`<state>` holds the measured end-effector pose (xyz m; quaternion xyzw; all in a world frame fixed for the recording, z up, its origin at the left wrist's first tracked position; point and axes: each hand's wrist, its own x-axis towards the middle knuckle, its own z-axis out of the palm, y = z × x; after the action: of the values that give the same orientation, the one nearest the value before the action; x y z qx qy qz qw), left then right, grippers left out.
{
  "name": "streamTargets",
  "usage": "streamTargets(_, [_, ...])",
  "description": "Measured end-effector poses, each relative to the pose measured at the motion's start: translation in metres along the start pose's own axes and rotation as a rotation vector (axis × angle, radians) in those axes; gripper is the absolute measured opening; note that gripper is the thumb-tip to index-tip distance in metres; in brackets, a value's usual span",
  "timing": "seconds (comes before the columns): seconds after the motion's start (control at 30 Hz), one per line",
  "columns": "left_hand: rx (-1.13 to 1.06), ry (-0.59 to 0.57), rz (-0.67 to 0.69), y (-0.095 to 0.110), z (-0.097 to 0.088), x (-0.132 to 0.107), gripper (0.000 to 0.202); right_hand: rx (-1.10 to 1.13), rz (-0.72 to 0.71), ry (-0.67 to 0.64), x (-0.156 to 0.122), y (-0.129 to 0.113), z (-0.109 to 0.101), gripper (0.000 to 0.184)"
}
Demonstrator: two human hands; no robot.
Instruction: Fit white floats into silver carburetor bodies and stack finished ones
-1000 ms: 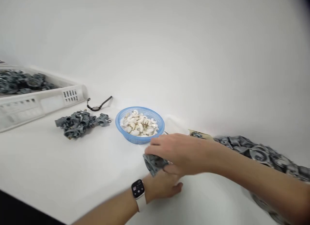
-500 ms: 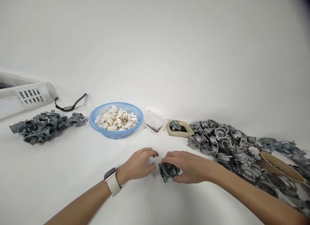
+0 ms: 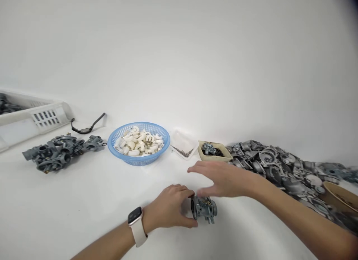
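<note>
A grey metal carburetor body (image 3: 206, 208) with small brass fittings is at the front middle of the table. My left hand (image 3: 173, 206), with a smartwatch on its wrist, has thumb and fingers closed on the carburetor body's left end. Just above it is my right hand (image 3: 220, 178), its thumb and fingers spread and nothing between them. Beyond the hands stand a blue basket (image 3: 111, 150) of white plastic floats (image 3: 134, 142), a white tray (image 3: 183, 137) with thin metal pins, and a cream tray (image 3: 220, 158) holding dark rings and a small metal part.
At the right lies a heap of grey metal bowls (image 3: 268, 159), with a tan container (image 3: 331, 193) among them. More carburetor bodies (image 3: 60, 152) are piled at the left. Behind these are a black wristwatch (image 3: 85, 130) and a white crate (image 3: 36, 122).
My right hand has let go of the carburetor body and moved up, opening. My left hand has moved right and taken its left end. The view has shifted slightly.
</note>
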<state>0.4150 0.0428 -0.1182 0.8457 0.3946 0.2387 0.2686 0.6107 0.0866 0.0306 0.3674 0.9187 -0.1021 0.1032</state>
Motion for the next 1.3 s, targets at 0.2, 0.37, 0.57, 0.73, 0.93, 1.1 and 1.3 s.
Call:
streamTargets(0.2, [0.082,0.02,0.039,-0.004,0.005,0.005,0.057,-0.304,-0.093,0.213,0.107,-0.021,-0.037,0.031])
streamTargets(0.37, [0.111,-0.024,0.079,-0.01,0.001,0.007,0.054,-0.356,-0.076,0.206,0.202,-0.037,-0.032,0.022])
streamTargets(0.57, [0.12,-0.054,0.092,-0.015,0.001,0.008,0.053,-0.381,-0.029,0.25,0.266,-0.043,-0.015,0.038])
streamTargets(0.73, [0.141,-0.065,0.077,-0.013,0.001,0.01,0.053,-0.357,0.004,0.245,0.282,-0.032,-0.004,0.048])
streamTargets(0.93, [0.144,-0.112,0.031,-0.007,-0.003,0.011,0.057,-0.328,0.074,0.32,0.281,-0.01,-0.015,0.038])
streamTargets(1.1, [0.145,-0.118,0.038,-0.009,-0.002,0.012,0.057,-0.281,0.073,0.313,0.28,-0.004,-0.039,0.033])
streamTargets(1.3, [0.167,-0.122,0.092,-0.021,0.005,0.016,0.038,-0.225,-0.042,0.189,0.294,-0.033,-0.034,0.031])
